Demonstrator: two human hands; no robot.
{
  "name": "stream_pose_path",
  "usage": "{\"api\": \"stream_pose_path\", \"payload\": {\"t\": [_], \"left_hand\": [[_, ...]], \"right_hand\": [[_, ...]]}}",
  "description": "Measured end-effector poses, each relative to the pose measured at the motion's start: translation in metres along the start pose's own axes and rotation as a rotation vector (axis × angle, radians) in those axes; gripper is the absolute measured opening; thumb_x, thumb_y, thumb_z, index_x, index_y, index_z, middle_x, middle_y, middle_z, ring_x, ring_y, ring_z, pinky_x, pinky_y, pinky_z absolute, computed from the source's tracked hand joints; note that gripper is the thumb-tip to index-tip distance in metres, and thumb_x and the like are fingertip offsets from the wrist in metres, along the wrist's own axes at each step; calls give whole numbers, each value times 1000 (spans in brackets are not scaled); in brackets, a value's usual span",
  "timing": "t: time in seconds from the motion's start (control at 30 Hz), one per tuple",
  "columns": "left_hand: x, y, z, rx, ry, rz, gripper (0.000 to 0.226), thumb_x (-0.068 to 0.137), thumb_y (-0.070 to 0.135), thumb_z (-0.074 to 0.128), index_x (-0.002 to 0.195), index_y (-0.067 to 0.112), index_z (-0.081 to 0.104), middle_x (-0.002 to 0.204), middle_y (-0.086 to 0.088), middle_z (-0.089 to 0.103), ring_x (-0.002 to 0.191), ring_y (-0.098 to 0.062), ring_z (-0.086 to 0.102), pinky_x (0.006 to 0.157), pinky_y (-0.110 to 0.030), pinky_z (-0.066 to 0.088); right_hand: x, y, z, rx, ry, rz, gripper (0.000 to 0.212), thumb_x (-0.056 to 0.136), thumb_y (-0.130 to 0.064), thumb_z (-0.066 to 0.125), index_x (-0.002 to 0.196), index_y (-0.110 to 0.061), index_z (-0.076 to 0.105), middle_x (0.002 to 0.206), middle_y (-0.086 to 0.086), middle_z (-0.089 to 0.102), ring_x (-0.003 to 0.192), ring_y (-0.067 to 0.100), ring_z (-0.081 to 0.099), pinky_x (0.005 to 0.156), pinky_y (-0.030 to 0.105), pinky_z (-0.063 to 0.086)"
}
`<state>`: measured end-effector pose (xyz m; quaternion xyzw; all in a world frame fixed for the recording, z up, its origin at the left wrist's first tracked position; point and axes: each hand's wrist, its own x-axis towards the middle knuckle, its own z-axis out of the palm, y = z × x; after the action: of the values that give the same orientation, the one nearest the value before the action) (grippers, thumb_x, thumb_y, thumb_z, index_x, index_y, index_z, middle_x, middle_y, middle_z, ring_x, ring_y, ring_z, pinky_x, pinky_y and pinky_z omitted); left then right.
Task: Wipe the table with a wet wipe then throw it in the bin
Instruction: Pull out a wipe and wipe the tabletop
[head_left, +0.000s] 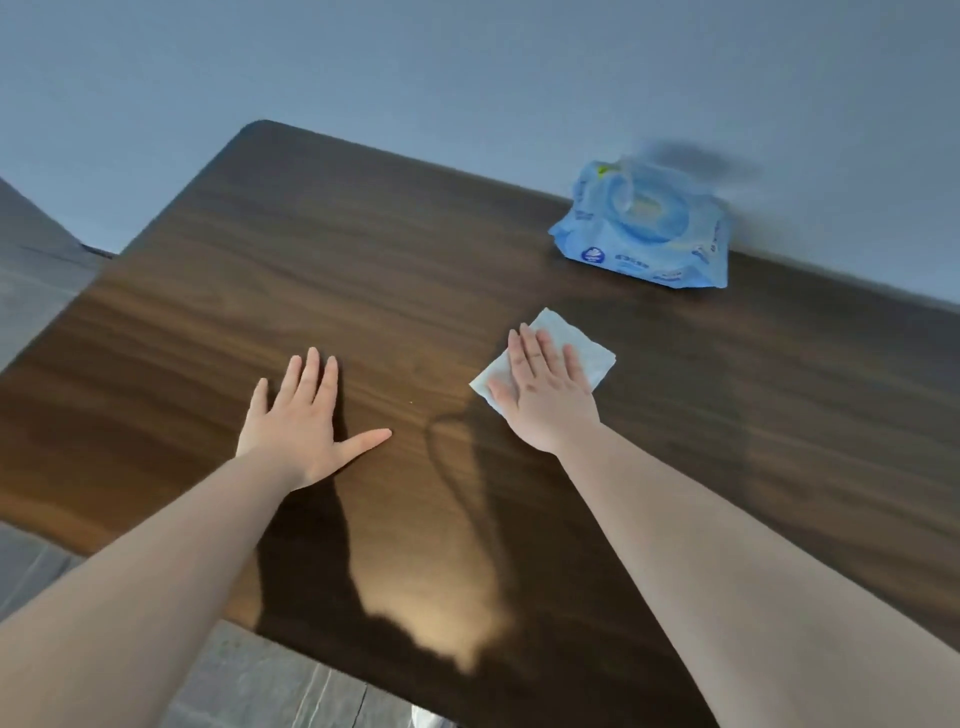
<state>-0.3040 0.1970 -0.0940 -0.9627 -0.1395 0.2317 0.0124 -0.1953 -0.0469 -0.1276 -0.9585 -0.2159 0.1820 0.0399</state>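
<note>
A dark wooden table (363, 270) fills most of the head view. My right hand (545, 389) lies flat, fingers spread, pressing a pale blue wet wipe (582, 345) onto the tabletop right of centre. The wipe's corners stick out beyond the fingers. My left hand (306, 421) rests flat on the bare wood to the left, palm down and fingers apart, holding nothing. No bin is in view.
A blue wet wipe pack (644, 234) with its lid open sits at the table's far edge against the grey wall (467, 67). Grey floor (41, 280) shows at the left and below the near edge. A faint wet streak curves between my hands.
</note>
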Motion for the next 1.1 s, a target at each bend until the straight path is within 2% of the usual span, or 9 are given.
{"api": "stream_pose_path", "payload": {"t": [0.1, 0.17, 0.43, 0.67, 0.87, 1.1], "left_hand": [[-5, -65, 14, -52, 13, -179, 129, 56, 94, 7, 148, 7, -12, 159, -9, -14, 146, -20, -13, 119, -45, 2], [-5, -93, 23, -127, 20, -240, 133, 54, 96, 10, 148, 6, -12, 159, -9, -15, 146, -20, -14, 119, -46, 1], [6, -109, 41, -202, 96, -186, 133, 51, 100, 4, 149, 11, -12, 159, -4, -17, 145, -19, -16, 117, -47, -6], [7, -111, 40, -278, 113, -174, 130, 52, 99, 11, 149, 16, -14, 158, 0, -19, 144, -18, -20, 116, -48, -12], [8, -109, 39, -289, 103, -165, 128, 52, 96, 12, 149, 18, -14, 158, 1, -19, 144, -18, -20, 117, -48, -12], [7, -106, 36, -232, 63, -160, 129, 54, 97, 14, 149, 14, -13, 159, -3, -17, 145, -21, -16, 118, -49, -6]], "right_hand": [[35, -65, 3, -11, -3, -117, 66, 96, -53, 7, 150, -19, -10, 160, -5, -13, 146, 14, -15, 118, 40, -9], [54, -106, 5, -31, 0, -189, 67, 96, -54, 7, 150, -18, -9, 160, -5, -11, 146, 15, -13, 119, 41, -8], [126, -226, 3, -82, -12, -404, 67, 97, -54, 10, 151, -17, -5, 161, -2, -8, 147, 16, -11, 118, 43, -7], [170, -304, 3, -169, 2, -526, 68, 96, -56, 7, 151, -17, -4, 161, 1, -6, 147, 20, -8, 119, 45, -4], [175, -319, 3, -186, 14, -568, 68, 96, -56, 8, 151, -18, -4, 161, 2, -7, 147, 21, -8, 119, 44, -4], [146, -266, 5, -122, -7, -485, 68, 95, -57, 7, 151, -20, -5, 161, -2, -8, 147, 17, -9, 119, 43, -5]]}}
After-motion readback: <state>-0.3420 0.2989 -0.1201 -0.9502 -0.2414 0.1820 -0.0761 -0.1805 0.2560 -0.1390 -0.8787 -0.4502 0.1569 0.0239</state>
